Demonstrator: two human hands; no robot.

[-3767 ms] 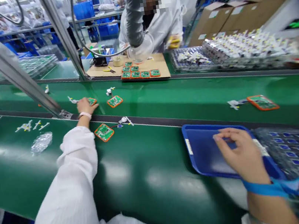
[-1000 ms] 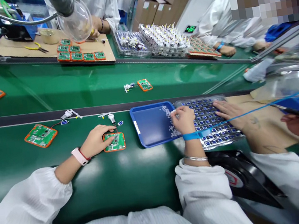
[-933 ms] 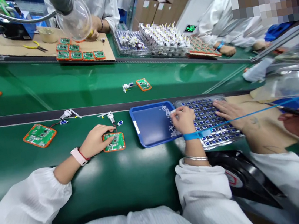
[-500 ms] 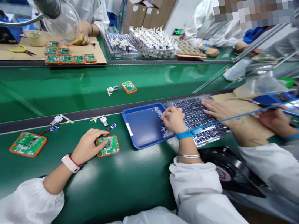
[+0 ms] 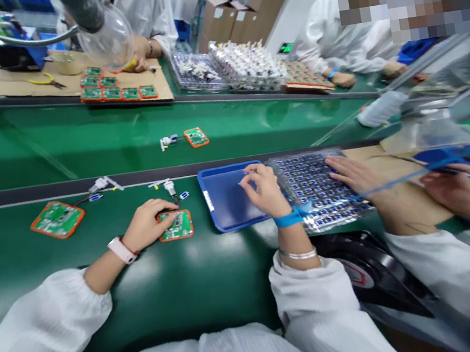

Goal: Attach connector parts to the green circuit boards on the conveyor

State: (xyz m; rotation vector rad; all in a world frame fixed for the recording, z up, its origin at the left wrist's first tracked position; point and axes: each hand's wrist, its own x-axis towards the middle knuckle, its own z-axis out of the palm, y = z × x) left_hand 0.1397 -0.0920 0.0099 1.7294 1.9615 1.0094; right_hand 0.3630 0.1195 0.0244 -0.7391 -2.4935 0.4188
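Left grip (image 5: 147, 224): spread and not closed, lying over the near edge of an orange-rimmed green circuit board (image 5: 179, 225), with no separate held object showing.
Right grip (image 5: 266, 190): curled, thumb and fingertips drawn close together over a blue tray (image 5: 208, 200); whether something tiny is pinched between them, I cannot tell.
Just changed: the right grip has shifted away from the tray's right side, and the small white parts heaped there a moment ago no longer show. Only blue tray floor is visible around the grip now.
Ahead of the left grip: a white connector (image 5: 170, 188) and a small blue-and-white part (image 5: 184, 195), both just beyond the board.
Beside the right grip: a clear blister tray of blue parts (image 5: 317, 193), with a co-worker's hand (image 5: 356, 175) on it, not the person's own.
Left of the left grip: a second orange-rimmed board (image 5: 57, 219) on the green worktop (image 5: 216, 284).
Hard to make out: the left grip covers part of the board, and the right grip hides whatever lies beneath it — the far right edge is blurred.
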